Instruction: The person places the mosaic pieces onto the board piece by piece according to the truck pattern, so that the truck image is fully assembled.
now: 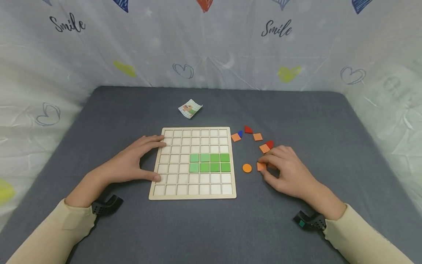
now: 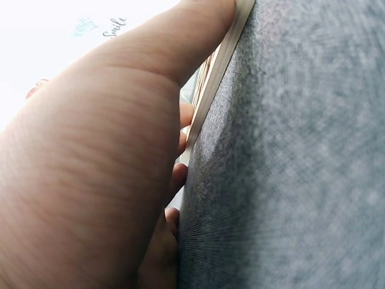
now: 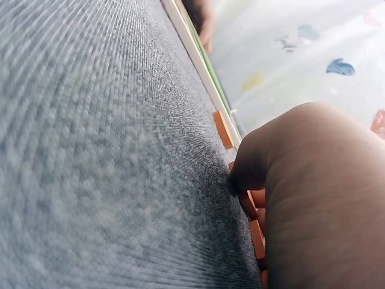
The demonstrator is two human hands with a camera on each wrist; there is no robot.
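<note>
Cream sleeves (image 1: 49, 234) lay nearest on the worktop (image 1: 184, 234); the left hand (image 1: 128, 161) spread its fingers wide at the grid board (image 1: 193, 179)'s left edge, while the right hand (image 1: 290, 172) pinched an orange square (image 1: 260, 166) beyond its right.

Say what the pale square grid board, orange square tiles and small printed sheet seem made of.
Pale square grid board: probably matte wood, from its tan, layered edge. Orange square tiles: matte, evenly coloured; painted wood or plastic, unclear. Small printed sheet: likely paper, with wavy edges; finish unclear.
</note>
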